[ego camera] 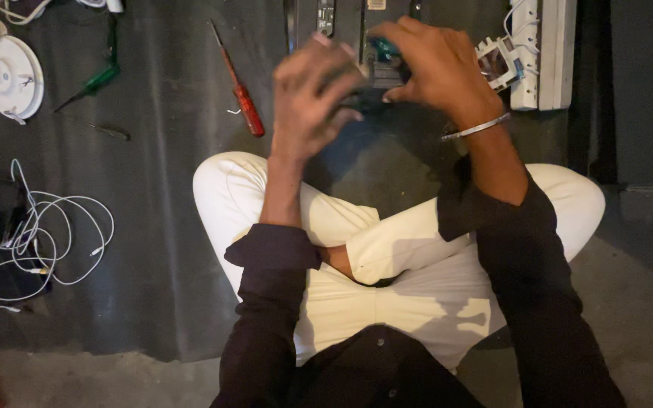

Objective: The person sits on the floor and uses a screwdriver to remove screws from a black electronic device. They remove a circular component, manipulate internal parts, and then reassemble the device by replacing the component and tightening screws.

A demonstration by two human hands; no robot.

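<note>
Person seated cross-legged on the floor on a dark mat (153, 227). Both hands raised over the lap, closed together on 1 small dark device (376, 75) with a teal part; left hand (311, 94) blurred, fingers curled on its near side, right hand (436, 68) gripping from above. Judgement: work on the device is in progress, not finished. 2 screwdrivers lie unused on the mat: red-handled (242, 94), green-handled (92, 81). White round part (9, 75) far left, white cables (39, 242), white power strip (542, 53) well apart.

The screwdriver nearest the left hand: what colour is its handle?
Red handle on the screwdriver, head view.
</note>
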